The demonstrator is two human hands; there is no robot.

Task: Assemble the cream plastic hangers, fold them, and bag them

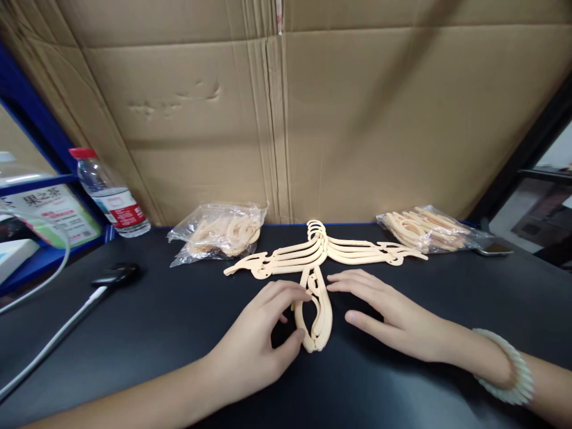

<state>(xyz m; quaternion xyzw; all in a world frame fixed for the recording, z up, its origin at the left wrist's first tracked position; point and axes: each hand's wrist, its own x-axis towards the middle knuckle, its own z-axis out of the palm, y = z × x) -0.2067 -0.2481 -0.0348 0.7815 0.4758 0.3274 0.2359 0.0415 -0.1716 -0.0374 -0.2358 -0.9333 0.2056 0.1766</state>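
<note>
A folded cream plastic clothes hanger lies on the black table in front of me, its arms folded together. My left hand has its fingertips and thumb on the left side of this hanger, gripping it loosely. My right hand hovers just to the right of the hanger, fingers stretched out and holding nothing. Right behind it, a stack of several unfolded hangers lies with arms spread to both sides and hooks pointing away from me.
A clear bag of hanger parts lies at the back left, another bag of folded hangers at the back right. A red-capped water bottle stands far left. A black device with a white cable lies nearer. Cardboard walls the back.
</note>
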